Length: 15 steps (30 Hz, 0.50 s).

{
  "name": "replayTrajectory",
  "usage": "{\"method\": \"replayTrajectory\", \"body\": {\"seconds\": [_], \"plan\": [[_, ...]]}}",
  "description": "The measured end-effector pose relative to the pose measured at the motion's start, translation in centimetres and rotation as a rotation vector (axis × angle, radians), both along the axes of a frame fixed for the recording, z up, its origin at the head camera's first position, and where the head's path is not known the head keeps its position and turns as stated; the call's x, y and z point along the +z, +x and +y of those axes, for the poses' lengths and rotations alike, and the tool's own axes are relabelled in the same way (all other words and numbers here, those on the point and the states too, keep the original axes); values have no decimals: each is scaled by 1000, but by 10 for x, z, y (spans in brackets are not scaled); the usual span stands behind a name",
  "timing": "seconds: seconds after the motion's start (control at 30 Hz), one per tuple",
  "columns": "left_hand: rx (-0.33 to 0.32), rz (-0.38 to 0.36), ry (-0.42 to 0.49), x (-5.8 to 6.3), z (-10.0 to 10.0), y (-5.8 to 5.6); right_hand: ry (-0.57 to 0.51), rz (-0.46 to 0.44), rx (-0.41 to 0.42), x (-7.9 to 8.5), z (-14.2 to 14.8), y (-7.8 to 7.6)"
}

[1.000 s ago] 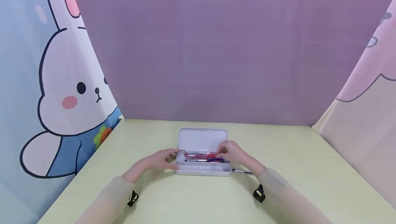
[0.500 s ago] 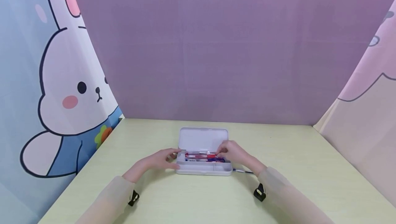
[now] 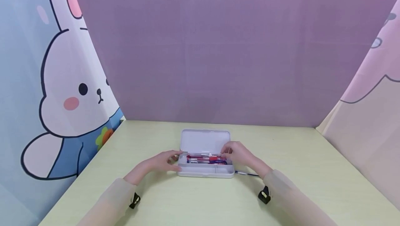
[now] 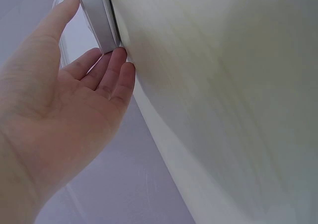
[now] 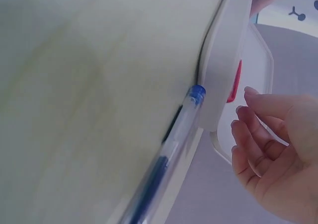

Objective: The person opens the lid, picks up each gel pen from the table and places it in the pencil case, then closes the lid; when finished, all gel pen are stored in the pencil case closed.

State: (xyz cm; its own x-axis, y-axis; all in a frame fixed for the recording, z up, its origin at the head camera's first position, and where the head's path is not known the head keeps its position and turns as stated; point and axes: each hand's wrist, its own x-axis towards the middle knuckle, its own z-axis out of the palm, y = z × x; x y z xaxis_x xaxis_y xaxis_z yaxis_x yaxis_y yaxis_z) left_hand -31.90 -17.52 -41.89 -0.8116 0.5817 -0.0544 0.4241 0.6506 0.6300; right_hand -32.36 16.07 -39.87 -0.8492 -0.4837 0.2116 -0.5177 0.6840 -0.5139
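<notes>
A white pencil case [image 3: 197, 170] lies with its lid [image 3: 205, 141] raised. In its long back compartment are several pens [image 3: 207, 159], with red and dark blue parts. My left hand [image 3: 162, 160] holds the case's left end, its thumb [image 4: 65, 13] against the case and its fingertips at the corner. My right hand [image 3: 239, 152] hovers at the right end of the compartment. Its fingers [image 5: 258, 139] are loosely bent, with nothing seen between them. A red pen end [image 5: 236, 82] shows just above the case rim in the right wrist view.
On the table [image 3: 200, 201], a clear pen with a blue end [image 5: 171, 139] lies beside the case's right end, below my right wrist. A purple backdrop [image 3: 200, 52] rises behind the table, with printed cloths [image 3: 72, 80] at the sides.
My right hand has let go of the red pen and shifted slightly right and back from it. The left hand and the case have stayed in place.
</notes>
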Motion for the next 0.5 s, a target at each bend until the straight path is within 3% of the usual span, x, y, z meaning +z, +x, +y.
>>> {"method": "replayTrajectory", "body": {"seconds": [0.5], "plan": [[-5, -2, 4, 2, 1, 1, -64, 94, 71, 11, 29, 9]]}}
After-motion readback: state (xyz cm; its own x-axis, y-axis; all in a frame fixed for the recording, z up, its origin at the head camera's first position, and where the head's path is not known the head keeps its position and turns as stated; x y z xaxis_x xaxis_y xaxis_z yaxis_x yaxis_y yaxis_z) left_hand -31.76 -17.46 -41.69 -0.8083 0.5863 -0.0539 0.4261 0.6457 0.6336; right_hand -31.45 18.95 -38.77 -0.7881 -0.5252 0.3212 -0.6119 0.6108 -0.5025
